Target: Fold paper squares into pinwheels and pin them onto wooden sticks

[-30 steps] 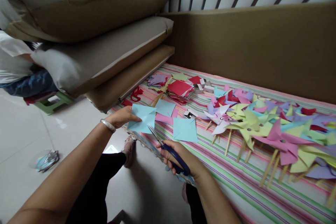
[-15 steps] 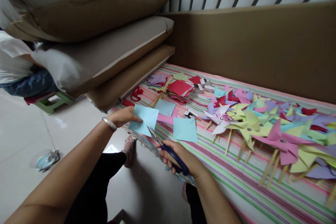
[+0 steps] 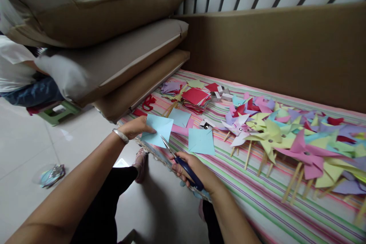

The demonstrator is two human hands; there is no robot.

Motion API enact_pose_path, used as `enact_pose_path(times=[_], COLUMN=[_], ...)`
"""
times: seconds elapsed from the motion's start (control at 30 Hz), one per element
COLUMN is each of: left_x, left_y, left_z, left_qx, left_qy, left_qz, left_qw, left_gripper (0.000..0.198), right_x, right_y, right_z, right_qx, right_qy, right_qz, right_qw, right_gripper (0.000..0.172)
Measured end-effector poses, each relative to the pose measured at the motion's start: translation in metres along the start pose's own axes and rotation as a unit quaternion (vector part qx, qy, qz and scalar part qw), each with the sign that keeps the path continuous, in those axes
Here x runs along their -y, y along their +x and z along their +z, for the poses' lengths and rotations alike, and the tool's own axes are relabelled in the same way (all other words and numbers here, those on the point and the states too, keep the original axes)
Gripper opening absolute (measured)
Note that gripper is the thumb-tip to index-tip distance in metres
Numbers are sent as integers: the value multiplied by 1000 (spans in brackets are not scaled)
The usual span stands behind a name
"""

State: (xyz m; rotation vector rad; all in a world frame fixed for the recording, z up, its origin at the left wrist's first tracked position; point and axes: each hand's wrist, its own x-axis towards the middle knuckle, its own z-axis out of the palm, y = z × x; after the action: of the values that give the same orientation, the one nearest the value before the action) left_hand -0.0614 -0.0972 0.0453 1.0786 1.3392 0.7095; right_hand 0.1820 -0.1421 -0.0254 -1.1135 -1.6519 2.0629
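Note:
Between the thumb and fingers of my left hand [image 3: 137, 126] is a light blue paper square [image 3: 158, 127], held up at the edge of the bed-like surface. My right hand [image 3: 187, 169] grips dark blue-handled scissors [image 3: 191, 173], and their blades reach the lower right part of that square. Just right of it, a second blue paper square [image 3: 201, 142] with slits lies flat on the striped cloth. Behind the held sheet are another blue sheet [image 3: 179, 117] and a pink sheet [image 3: 180, 130]. The fingertips beneath the left-hand paper are hidden.
Many finished paper pinwheels [image 3: 271, 133] on sticks cover the right side of the striped cloth [image 3: 228, 183]. A stack of red paper [image 3: 196, 96] and small boxes [image 3: 225, 95] sit farther back. Large cushions [image 3: 114, 57] are piled at left. A person [image 3: 20, 68] sits beyond on a green stool [image 3: 58, 112].
The scissors and my right hand have shifted very slightly left, and their handles look closer together. The blue square has stayed nearly in place.

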Motion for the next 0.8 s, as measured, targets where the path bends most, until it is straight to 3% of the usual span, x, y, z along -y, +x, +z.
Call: enact_pose_path(times=[0.27,0.6,0.8], left_x=[1,2,1], left_y=[0,2,1], left_z=[1,1,2], left_qx=[-6,-1,-9], left_qy=[9,7,7], left_qz=[-1,0,-5], left_qw=[1000,1000,1000], left_gripper=[27,32,28], right_x=[10,8,8], right_y=[-5,-2,-1], right_z=[7,0,2], right_qx=[-41,-7,-25], right_qy=[-1,12,14], right_qz=[21,25,39], right_qw=[999,1000,999], right_gripper=[40,44,38])
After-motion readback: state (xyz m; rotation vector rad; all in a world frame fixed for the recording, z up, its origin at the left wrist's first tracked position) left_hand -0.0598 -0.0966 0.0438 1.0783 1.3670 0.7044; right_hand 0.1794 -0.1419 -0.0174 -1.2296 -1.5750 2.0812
